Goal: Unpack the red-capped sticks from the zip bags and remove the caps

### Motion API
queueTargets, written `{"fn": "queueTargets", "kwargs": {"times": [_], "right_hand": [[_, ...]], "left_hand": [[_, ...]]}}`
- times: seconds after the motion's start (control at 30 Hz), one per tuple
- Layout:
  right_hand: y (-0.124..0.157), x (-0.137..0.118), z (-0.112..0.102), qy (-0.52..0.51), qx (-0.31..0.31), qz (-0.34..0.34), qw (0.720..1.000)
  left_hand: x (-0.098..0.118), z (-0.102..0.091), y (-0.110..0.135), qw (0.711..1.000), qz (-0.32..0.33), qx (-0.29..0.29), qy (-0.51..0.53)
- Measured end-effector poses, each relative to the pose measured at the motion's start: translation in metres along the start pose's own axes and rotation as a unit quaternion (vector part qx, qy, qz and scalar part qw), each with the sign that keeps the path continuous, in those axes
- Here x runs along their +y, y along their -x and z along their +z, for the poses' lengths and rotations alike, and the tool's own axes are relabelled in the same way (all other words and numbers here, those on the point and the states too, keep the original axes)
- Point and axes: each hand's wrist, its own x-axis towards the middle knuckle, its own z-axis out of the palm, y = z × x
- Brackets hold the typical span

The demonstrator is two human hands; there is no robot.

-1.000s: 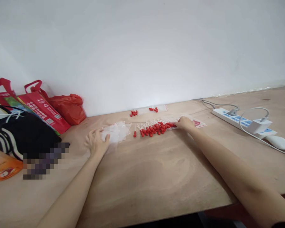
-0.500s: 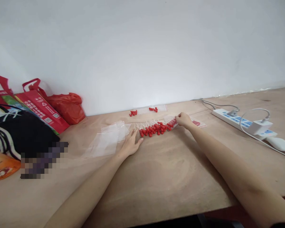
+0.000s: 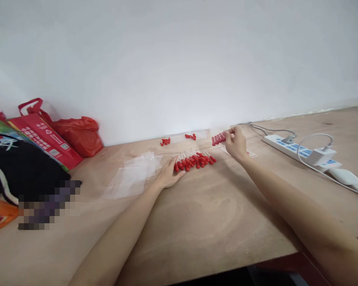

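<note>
A row of thin clear droppers with red rubber bulbs (image 3: 194, 160) lies on the wooden table (image 3: 197, 214). My left hand (image 3: 168, 174) rests flat on the table with its fingers stretched out, the tips touching the left end of that row. My right hand (image 3: 235, 143) is raised above the row's right end and pinches a small bunch of red-bulbed droppers (image 3: 218, 139). A pile of clear plastic bags (image 3: 134, 174) lies just left of my left hand.
Two small groups of red bulbs (image 3: 179, 139) lie by the wall. A white power strip (image 3: 301, 153) with cables sits at the right. Red shopping bags (image 3: 50, 137) and a black-and-white bag (image 3: 20, 171) stand at the left. The table's front edge runs along the bottom.
My left hand left the plastic bags and slid right to the droppers' left end. My right hand closed on a few droppers and lifted them off the table.
</note>
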Motion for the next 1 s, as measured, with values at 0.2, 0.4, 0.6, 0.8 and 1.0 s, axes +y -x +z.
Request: {"fn": "queueTargets", "kwargs": {"times": [0.2, 0.4, 0.6, 0.8, 1.0], "right_hand": [[0.055, -0.015, -0.005, -0.285, -0.218, 0.066, 0.931], [0.099, -0.026, 0.001, -0.35, -0.485, 0.088, 0.797], [0.106, -0.032, 0.026, -0.373, -0.426, 0.151, 0.81], [0.106, -0.017, 0.014, -0.194, -0.382, 0.069, 0.901], [0.115, -0.024, 0.001, -0.035, -0.412, -0.086, 0.906]], "left_hand": [[0.001, -0.004, 0.023, 0.989, 0.062, 0.133, 0.034], [0.009, -0.016, 0.066, 0.961, 0.141, 0.213, 0.103], [0.036, -0.02, 0.071, 0.974, 0.216, 0.044, 0.057], [0.046, -0.014, 0.067, 0.986, 0.118, -0.097, 0.068], [0.046, -0.01, 0.065, 0.99, 0.055, -0.113, 0.057]]}}
